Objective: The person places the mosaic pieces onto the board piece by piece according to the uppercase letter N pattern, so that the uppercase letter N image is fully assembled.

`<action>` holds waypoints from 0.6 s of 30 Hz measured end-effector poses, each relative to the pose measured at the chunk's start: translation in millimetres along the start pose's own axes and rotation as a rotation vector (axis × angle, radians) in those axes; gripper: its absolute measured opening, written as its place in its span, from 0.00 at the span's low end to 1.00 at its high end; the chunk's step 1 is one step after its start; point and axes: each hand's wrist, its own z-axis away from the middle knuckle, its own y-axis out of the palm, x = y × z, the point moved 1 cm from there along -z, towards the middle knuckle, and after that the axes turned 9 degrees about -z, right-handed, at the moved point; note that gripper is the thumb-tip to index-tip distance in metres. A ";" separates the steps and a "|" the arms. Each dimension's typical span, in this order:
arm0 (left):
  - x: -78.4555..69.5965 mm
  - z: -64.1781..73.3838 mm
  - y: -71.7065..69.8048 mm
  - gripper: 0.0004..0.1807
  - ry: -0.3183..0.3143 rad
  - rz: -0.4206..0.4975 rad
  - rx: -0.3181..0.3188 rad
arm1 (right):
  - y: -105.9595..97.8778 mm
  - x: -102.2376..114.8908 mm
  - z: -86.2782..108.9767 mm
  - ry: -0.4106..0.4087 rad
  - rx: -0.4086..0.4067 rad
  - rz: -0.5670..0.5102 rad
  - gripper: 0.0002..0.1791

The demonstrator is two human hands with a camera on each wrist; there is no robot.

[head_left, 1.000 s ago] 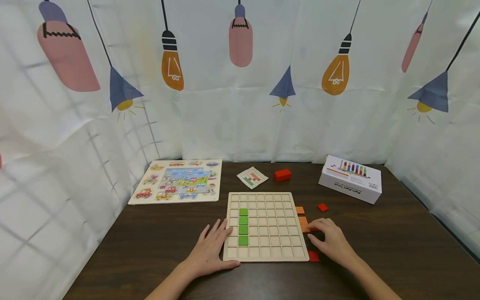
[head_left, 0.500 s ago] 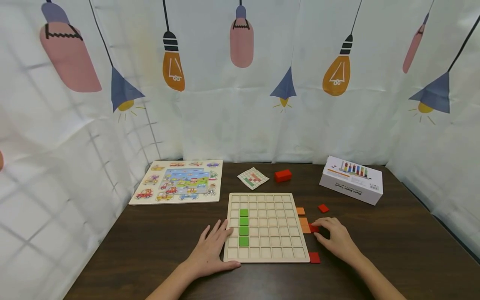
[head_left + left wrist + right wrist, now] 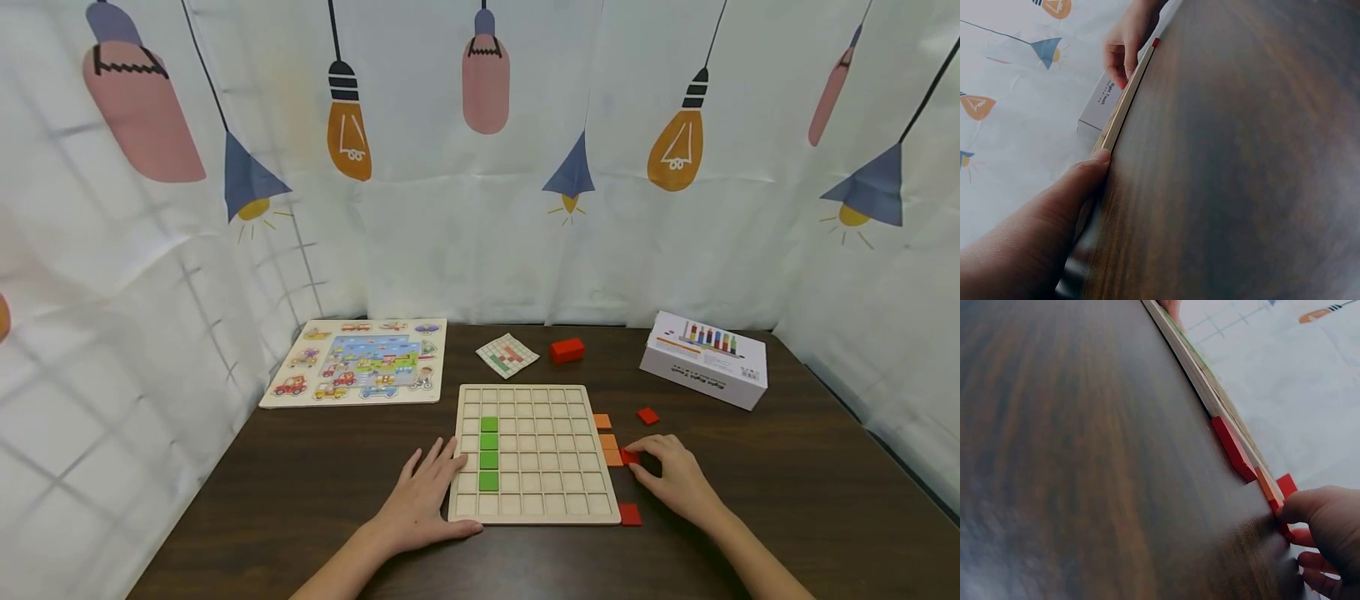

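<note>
A wooden grid board [image 3: 536, 483] lies on the table with green square tiles [image 3: 488, 459] in one column. Spread fingers of my left hand [image 3: 423, 504] rest on its left edge, while the thumb [image 3: 1094, 164] touches the front edge in the left wrist view. By the board's right side, my right hand [image 3: 671, 479] pinches a small red tile [image 3: 628, 457] between thumb and fingers, low at the table. Orange tiles [image 3: 608, 442] lie between that tile and the board. Another red tile [image 3: 630, 515] lies by the board's near right corner.
Behind the board are a patterned card [image 3: 507, 356] and a red block [image 3: 567, 351]. A loose red tile [image 3: 648, 416] lies beyond my right hand. A picture puzzle [image 3: 356, 362] is at back left, a white box [image 3: 705, 360] at back right, with a printed curtain [image 3: 465, 233] behind.
My right hand has shifted slightly right, away from the orange tiles, and the red tile at its fingertips now shows. The left hand has stayed in place.
</note>
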 end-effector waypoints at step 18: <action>-0.2 1.0 -0.1 0.52 -0.001 0.003 -0.002 | -6.1 -9.1 -2.0 -0.068 -0.048 0.068 0.11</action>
